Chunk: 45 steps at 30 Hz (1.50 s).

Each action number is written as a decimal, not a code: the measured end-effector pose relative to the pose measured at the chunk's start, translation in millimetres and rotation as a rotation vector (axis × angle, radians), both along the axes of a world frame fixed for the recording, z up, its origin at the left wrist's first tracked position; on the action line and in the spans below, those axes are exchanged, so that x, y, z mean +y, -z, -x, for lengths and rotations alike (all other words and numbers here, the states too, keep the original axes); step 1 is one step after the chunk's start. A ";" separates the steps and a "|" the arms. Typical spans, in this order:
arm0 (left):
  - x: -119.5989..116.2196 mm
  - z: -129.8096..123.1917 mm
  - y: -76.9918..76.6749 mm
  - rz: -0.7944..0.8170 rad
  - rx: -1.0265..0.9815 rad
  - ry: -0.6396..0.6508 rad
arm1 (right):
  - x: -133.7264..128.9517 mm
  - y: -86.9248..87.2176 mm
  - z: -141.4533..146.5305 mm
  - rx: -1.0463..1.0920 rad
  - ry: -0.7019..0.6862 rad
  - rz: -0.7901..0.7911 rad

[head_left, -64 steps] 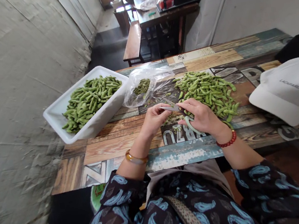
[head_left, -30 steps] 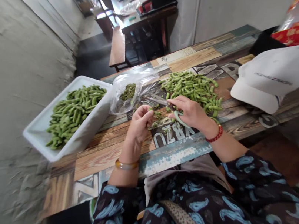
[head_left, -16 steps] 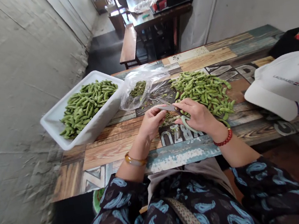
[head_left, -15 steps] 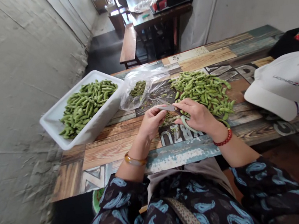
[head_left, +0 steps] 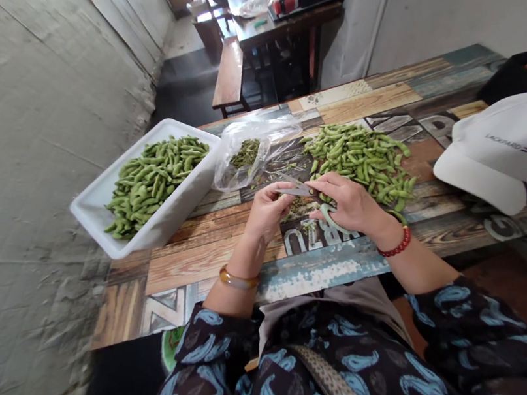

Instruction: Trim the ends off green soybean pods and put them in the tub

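My right hand (head_left: 353, 204) is closed around the pale green handles of a pair of scissors (head_left: 299, 190), whose blades point left and are parted. My left hand (head_left: 266, 213) is pinched by the blade tips; whatever sits between its fingers is hidden. Just beyond my right hand lies a heap of green soybean pods (head_left: 361, 160) on the table. More pods (head_left: 155, 181) fill much of a white plastic tray (head_left: 89, 207) on the left. Between tray and heap, a clear plastic bag (head_left: 224, 171) holds small green clippings (head_left: 246, 153).
The wood-patterned table (head_left: 194, 261) has a few scraps scattered below the scissors. A white cap (head_left: 498, 149) rests at its right end. Past the far edge stand a bench (head_left: 228, 74) and another table (head_left: 251, 28) with things on it. A rough wall (head_left: 5, 163) runs along the left.
The view has shifted slightly. Both hands keep nearly the same position, with the scissors still at the left fingertips.
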State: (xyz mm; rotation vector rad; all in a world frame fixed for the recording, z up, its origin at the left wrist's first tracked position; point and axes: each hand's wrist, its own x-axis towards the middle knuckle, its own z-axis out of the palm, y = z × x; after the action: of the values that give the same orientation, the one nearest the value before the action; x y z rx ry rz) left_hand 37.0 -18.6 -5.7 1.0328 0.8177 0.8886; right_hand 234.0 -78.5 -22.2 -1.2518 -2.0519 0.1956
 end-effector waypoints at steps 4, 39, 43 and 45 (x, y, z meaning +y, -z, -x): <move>0.3 -0.1 1.6 -0.004 0.005 -0.012 | -0.1 -0.6 0.1 0.012 -0.017 -0.003; 3.6 -27.5 2.4 -0.540 0.590 0.257 | 6.6 -4.9 -21.1 0.189 0.361 -0.126; 0.2 -43.3 7.6 -0.767 0.921 0.223 | 5.9 -4.4 -18.3 0.206 0.307 -0.109; -0.4 -47.1 10.6 -0.788 0.935 0.217 | 5.5 -5.0 -18.0 0.212 0.293 -0.078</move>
State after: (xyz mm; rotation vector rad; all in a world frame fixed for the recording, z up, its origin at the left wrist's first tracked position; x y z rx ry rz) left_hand 84.1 -19.0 -16.3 2.2755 1.1025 0.4986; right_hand 251.9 -73.0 -17.2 -1.4017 -1.6598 0.1047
